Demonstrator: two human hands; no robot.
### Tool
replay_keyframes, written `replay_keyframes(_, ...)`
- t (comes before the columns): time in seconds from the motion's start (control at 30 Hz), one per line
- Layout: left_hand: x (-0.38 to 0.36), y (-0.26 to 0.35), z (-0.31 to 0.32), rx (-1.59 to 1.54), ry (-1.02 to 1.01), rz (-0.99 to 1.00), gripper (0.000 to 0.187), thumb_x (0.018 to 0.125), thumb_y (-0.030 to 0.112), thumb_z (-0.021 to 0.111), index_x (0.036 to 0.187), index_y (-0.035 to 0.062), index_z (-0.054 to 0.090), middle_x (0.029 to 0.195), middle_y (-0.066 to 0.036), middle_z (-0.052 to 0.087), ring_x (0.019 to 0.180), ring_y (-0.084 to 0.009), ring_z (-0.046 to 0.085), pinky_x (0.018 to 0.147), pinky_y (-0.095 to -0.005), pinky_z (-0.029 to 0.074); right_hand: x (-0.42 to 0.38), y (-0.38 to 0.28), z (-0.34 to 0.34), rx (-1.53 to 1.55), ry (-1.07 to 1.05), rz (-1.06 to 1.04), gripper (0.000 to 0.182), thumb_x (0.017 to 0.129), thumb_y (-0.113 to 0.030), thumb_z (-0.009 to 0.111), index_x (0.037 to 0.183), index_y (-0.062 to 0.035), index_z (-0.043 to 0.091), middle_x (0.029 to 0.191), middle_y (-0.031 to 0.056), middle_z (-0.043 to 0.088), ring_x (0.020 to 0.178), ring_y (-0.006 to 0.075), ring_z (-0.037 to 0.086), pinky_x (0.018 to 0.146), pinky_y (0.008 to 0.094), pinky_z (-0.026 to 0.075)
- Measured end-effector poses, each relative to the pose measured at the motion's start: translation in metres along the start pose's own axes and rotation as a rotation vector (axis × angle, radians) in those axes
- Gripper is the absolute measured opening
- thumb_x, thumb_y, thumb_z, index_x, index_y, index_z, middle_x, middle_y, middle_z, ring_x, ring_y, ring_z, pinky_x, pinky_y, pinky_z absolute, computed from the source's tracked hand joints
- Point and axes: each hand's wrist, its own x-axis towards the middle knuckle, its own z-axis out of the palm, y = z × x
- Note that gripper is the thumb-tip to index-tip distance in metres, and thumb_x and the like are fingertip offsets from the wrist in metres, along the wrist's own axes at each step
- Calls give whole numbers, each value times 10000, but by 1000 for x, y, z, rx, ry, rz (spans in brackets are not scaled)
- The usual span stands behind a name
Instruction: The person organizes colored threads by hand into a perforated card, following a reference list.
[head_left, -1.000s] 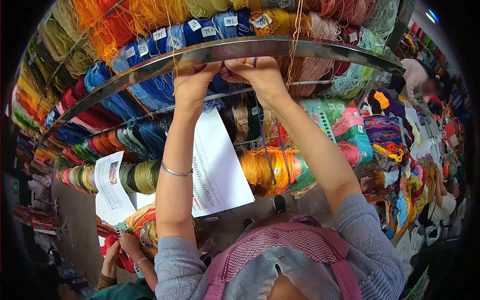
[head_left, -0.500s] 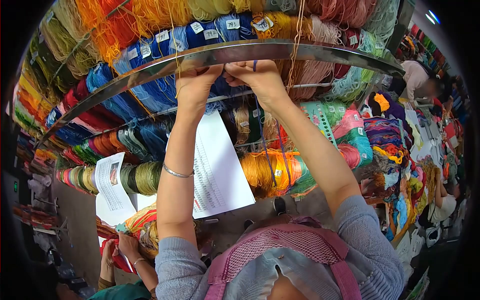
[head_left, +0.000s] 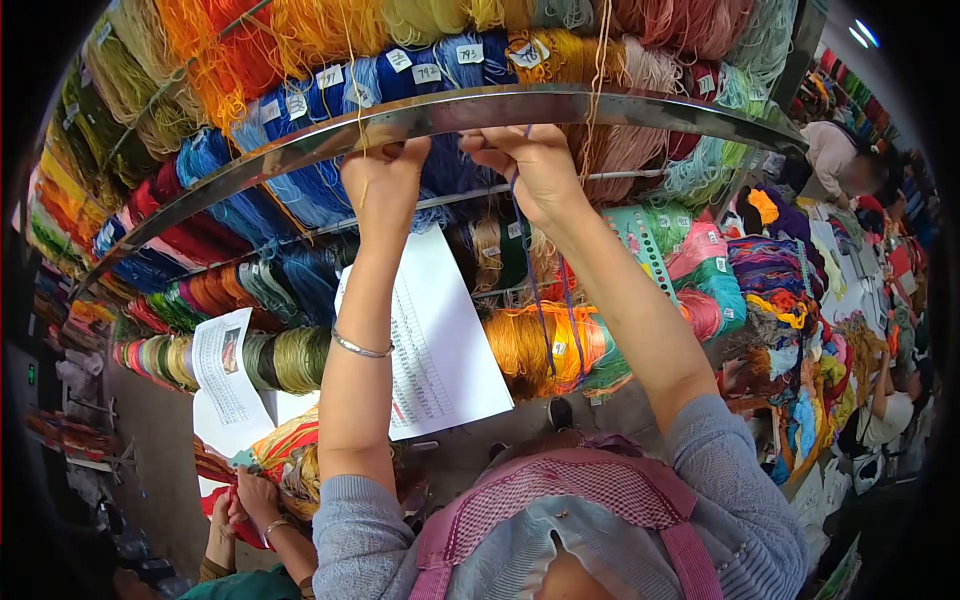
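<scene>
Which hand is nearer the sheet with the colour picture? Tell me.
Left. The left hand is above and right of the sheet; the right hand is farther right.

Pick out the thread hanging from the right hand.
The dark purple-blue thread, trailing below the right hand; the yellow thread hangs by the left hand, the peach thread right of both.

Metal bar (head_left: 480,105) spanning across, thread hanks (head_left: 325,190) right behind it! Left hand (head_left: 385,185) and right hand (head_left: 540,170) side by side at its lower edge; printed sheet (head_left: 450,350) below, partly behind the left forearm; second sheet (head_left: 222,370) further left, skeins (head_left: 695,245) over right.
</scene>
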Motion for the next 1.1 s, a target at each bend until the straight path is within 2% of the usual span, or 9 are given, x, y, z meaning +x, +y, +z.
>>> replay_keyframes(0.13, -6, -25, 9, -162, -29, 15, 187, 888, 118, 609, 978, -38, 662, 768, -47, 664, 660, -103, 574, 614, -229, 448, 1, 10, -4, -15, -155, 36, 116, 878, -57, 583, 857, 2, 681, 699, -9, 566, 568, 40, 414, 490, 223, 276)
replay_keyframes(0.23, -6, -30, 25, -747, -263, -227, 263, 925, 139, 523, 1019, -74, 647, 931, -106, 680, 836, -162, 642, 795, -277, 505, -9, 8, 1, 28, -82, 63, 84, 891, -65, 565, 894, -20, 636, 699, -30, 530, 556, 34, 385, 487, 207, 275)
replay_keyframes(0.53, -1, -55, 4, -471, -416, -242, 249, 929, 168, 561, 1080, -5, 659, 977, -101, 693, 893, -167, 654, 832, -272, 500, -257, 25, -103, 356, 103, 577, 147, 958, -137, 531, 836, -146, 449, 670, -58, 363, 522, 61, 320, 481, 233, 250)
replay_keyframes(0.67, -30, -65, -24, -289, -189, -129, 265, 923, 155, 511, 774, -5, 661, 600, -29, 579, 507, -54, 454, 508, -208, 340, -510, 5, -269, -625, 893, 871, 130, 858, -196, 665, 776, -95, 665, 587, -26, 494, 514, 74, 428, 468, 269, 349)
replay_keyframes(0.77, -77, -48, -5, -424, -389, -141, 410, 925, 268, 498, 629, 12, 621, 519, -26, 534, 410, -58, 420, 390, -214, 269, -641, -97, -333, -1649, 792, 1247, 254, 700, -285, 759, 776, -45, 731, 648, 123, 661, 575, 203, 632, 581, 361, 485)
replay_keyframes(0.8, -89, -40, 7, -464, -599, -263, 357, 925, 214, 541, 658, 9, 659, 540, -23, 582, 433, -51, 463, 401, -198, 315, -654, -113, -343, -1913, 892, 1032, 261, 693, -300, 760, 753, -49, 723, 643, 127, 657, 576, 246, 636, 583, 378, 484)
replay_keyframes(0.9, -120, 3, 65, -297, -1076, -473, 347, 931, 253, 581, 742, -21, 679, 564, -19, 595, 505, -67, 532, 486, -229, 419, -618, -172, -368, -2078, 1061, 591, 203, 798, -250, 671, 810, -50, 636, 760, 160, 626, 733, 356, 613, 637, 441, 466)
replay_keyframes(0.97, -137, 5, 102, -357, -1050, -380, 266, 921, 219, 599, 837, -16, 690, 609, -13, 614, 560, -75, 550, 544, -241, 442, -579, -207, -362, -2035, 1092, 499, 197, 844, -215, 625, 808, -27, 580, 753, 169, 604, 718, 382, 589, 642, 454, 446)
replay_keyframes(1.1, -150, -2, 126, -329, -877, 211, 154, 877, 159, 627, 900, 9, 655, 843, -133, 623, 713, -241, 604, 655, -328, 487, -626, -254, -400, -2167, 1203, 449, 186, 862, -217, 614, 837, -34, 597, 788, 177, 622, 732, 398, 593, 636, 456, 446)
